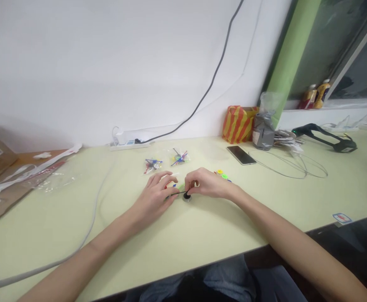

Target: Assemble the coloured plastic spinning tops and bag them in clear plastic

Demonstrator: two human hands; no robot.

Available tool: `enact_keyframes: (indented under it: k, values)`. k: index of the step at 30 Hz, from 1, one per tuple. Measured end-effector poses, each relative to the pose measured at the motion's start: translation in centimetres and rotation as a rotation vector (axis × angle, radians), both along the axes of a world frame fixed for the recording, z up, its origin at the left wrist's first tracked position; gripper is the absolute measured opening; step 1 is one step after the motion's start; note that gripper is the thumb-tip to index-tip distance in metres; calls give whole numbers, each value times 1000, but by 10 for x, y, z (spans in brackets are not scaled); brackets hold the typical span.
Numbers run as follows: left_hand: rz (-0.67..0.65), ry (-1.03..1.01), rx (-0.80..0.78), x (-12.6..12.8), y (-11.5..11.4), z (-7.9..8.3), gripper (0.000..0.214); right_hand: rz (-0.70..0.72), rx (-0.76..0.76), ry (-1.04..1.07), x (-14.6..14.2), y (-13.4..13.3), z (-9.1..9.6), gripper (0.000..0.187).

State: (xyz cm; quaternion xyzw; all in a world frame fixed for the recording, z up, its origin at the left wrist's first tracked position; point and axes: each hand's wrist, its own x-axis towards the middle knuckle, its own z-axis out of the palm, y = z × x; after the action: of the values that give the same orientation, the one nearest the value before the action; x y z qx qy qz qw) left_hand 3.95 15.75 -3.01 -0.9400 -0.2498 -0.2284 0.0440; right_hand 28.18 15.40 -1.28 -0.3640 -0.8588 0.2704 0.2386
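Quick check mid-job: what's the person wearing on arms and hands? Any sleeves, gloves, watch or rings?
Both forearms are bare as far as they show: no sleeves. The left hand and right hand wear no gloves. No watch or band shows on either wrist, and no ring can be made out, though the fingers are small here.

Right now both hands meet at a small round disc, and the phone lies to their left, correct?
No. In the head view the left hand and right hand do meet at the small round disc, but the phone lies to their right, by the striped bag.
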Motion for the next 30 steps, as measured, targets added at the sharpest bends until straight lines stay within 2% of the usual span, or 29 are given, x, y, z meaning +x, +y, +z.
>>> enact_keyframes:
  k: [5,15,20,30]
  values:
    - [-13,3,6,1,-1,-2,23,7,-10,-56,-1,-2,0,14]
    - [-23,25,9,1,-1,-5,23,21,95,-184,-3,0,2,19]
    - [-33,30,-9,4,-3,-4,30,-23,111,-273,-4,-4,3,21]
    - [-71,10,-41,2,-2,-8,28,-125,62,-324,-7,-10,5,19]
